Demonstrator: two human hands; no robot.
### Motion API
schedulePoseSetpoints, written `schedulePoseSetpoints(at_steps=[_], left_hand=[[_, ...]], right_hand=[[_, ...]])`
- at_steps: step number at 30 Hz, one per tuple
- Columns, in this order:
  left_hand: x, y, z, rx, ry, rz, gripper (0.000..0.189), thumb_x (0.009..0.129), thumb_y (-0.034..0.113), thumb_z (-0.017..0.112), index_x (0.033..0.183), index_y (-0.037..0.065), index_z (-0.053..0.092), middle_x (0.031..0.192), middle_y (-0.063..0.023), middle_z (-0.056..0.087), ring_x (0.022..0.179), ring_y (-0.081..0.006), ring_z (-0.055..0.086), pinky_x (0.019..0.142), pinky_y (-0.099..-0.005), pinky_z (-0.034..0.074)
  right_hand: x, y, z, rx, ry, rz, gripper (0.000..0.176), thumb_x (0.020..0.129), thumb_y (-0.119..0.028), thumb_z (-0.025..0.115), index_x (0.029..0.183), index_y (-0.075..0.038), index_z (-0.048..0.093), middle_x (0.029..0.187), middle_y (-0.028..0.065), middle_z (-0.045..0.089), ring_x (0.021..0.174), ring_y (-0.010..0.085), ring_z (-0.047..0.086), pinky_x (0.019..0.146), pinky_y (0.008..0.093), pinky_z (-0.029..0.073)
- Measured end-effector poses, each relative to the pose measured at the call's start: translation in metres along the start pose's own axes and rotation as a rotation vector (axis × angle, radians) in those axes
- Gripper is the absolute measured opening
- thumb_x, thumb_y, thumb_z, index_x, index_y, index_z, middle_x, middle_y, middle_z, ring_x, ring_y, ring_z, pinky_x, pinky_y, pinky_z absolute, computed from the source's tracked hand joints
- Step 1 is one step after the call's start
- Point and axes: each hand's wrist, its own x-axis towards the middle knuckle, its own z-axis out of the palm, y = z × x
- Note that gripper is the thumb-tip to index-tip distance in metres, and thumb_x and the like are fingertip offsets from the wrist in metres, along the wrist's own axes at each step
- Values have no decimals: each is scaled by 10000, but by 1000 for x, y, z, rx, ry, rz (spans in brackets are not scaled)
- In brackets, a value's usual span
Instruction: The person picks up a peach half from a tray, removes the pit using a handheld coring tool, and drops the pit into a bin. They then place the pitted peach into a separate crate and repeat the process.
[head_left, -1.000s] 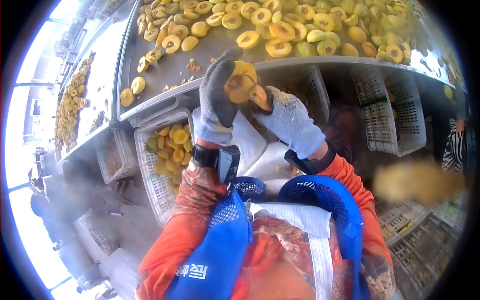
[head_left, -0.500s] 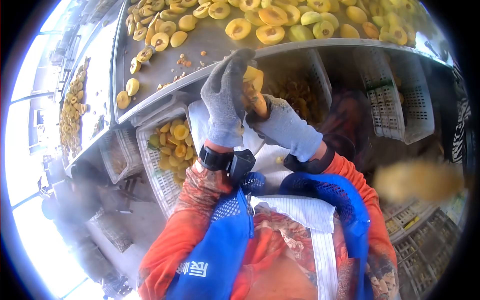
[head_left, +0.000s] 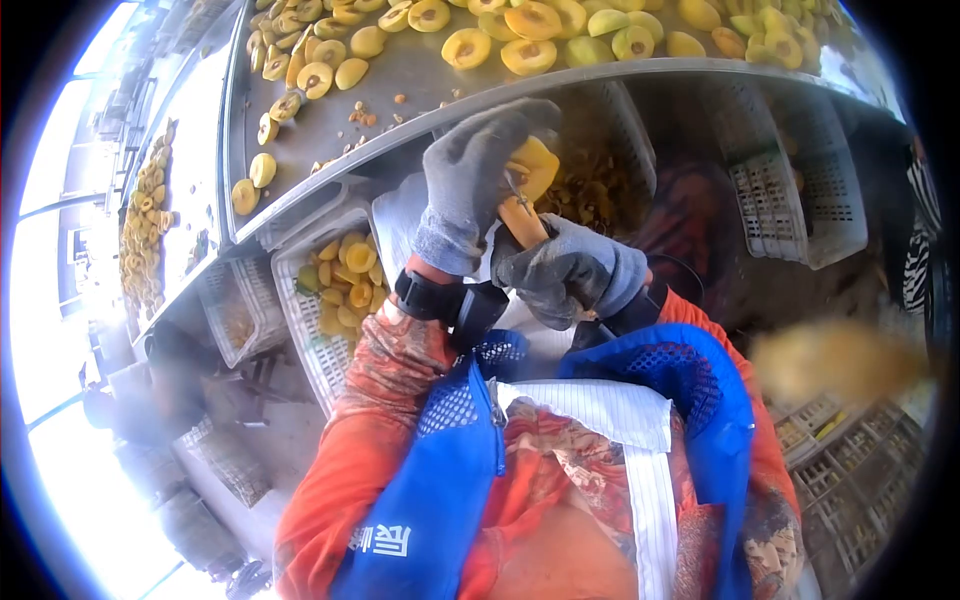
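My left hand (head_left: 470, 180), in a grey glove, is closed around a yellow peach (head_left: 535, 165) held just under the edge of the metal table (head_left: 400, 85). My right hand (head_left: 565, 270), also gloved, grips a tool with an orange handle (head_left: 522, 220) whose thin metal tip is pressed into the fruit. Both hands are close together above a white crate (head_left: 400, 225) in front of my chest.
Many halved peaches (head_left: 500, 30) lie cut side up on the metal table. A white basket of peach pieces (head_left: 345, 285) stands below at the left. More white crates (head_left: 800, 200) hang under the table at right. A second table with fruit (head_left: 150, 230) runs along the far left.
Both hands have come down and toward me with the peach. My right hand has turned and dropped lower, and its tool now points up into the fruit.
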Motion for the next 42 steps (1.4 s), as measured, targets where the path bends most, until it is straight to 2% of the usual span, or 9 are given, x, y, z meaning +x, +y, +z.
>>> schedulePoseSetpoints(at_steps=[4, 6, 8, 12, 23, 31, 34, 36, 42], left_hand=[[-21, -33, -42, -784, 337, -417, 418, 993, 289, 421, 1256, -13, 543, 1076, -139, 669, 920, -237, 677, 713, -307, 559], [-51, -38, -97, -726, 350, -490, 346, 969, 227, 507, 1209, -9, 588, 1075, -156, 657, 1002, -203, 648, 776, -249, 548], [-88, -70, -168, 532, 226, -315, 355, 960, 168, 527, 1248, -39, 535, 1078, -171, 641, 1036, -218, 632, 851, -272, 540], [-55, -91, -215, -75, 570, -428, 364, 892, 108, 635, 1226, -21, 572, 1070, -126, 652, 982, -181, 631, 879, -262, 521], [167, -145, -36, 633, 17, -324, 537, 771, 241, 743, 1211, -2, 554, 1008, -176, 674, 884, -233, 672, 718, -333, 531], [48, -61, -82, -1238, 272, -411, 389, 941, 228, 554, 1254, 4, 496, 1165, -178, 583, 1110, -309, 565, 963, -438, 480], [24, -54, -61, -1089, 183, -347, 354, 919, 143, 585, 1234, 2, 504, 1204, -174, 575, 1102, -287, 590, 924, -408, 507], [7, -53, -46, -29, 120, 298, 396, 930, 106, 547, 1314, 78, 457, 1301, -225, 515, 1184, -336, 542, 949, -451, 500], [-2, -17, -40, -60, 154, 204, 244, 919, 55, 525, 1146, 3, 599, 1140, -189, 633, 974, -260, 656, 838, -352, 552]], right_hand=[[-7, -10, 0, -153, 84, -66, 176, 773, -152, 659, 891, -32, 606, 650, 25, 538, 518, 110, 502, 483, 250, 401], [-12, -16, -20, -293, 159, -63, 186, 787, -180, 658, 912, -49, 615, 690, 31, 553, 606, 106, 539, 543, 244, 419], [-15, -19, -50, -679, 499, 57, 245, 788, -223, 661, 953, -45, 632, 740, 79, 616, 683, 167, 609, 614, 282, 469], [-1, 16, -117, -1346, 826, -147, 309, 797, -242, 678, 989, -7, 618, 824, 174, 641, 744, 291, 620, 695, 357, 483], [0, -14, -94, -1159, 844, -185, 310, 803, -268, 584, 987, -22, 629, 873, 205, 661, 821, 371, 641, 748, 435, 493], [25, -30, -31, -1297, 733, -204, 260, 811, -281, 618, 932, -51, 601, 878, 194, 660, 845, 374, 633, 757, 446, 499], [44, -30, -18, -1538, 696, -418, 278, 810, -291, 637, 946, -53, 594, 876, 195, 659, 840, 375, 632, 751, 443, 501], [49, -28, -15, -1602, 698, -453, 306, 815, -311, 634, 983, -59, 590, 873, 192, 660, 832, 372, 634, 748, 447, 499], [44, -16, -1, -1448, 658, -390, 291, 824, -291, 615, 974, -42, 604, 761, 155, 661, 749, 352, 645, 700, 431, 504]])
